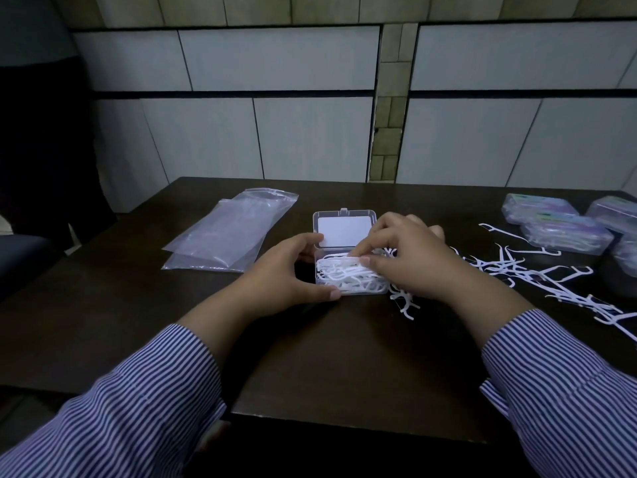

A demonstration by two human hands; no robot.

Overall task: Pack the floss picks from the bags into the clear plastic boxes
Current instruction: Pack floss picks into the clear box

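Inside, thin white floss picks point(348, 276) fill the clear rectangular box point(344, 236).

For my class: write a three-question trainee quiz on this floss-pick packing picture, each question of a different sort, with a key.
1. True or false: the lid of the open box is shut.
2. Which hand steadies the box from the side? A) left hand B) right hand
3. Fill in: the empty bags lie to the ____ of the box.

Key: 1 false, the lid stands open. 2 A; the right hand presses floss picks into the box. 3 left; loose picks and closed boxes lie to the right.
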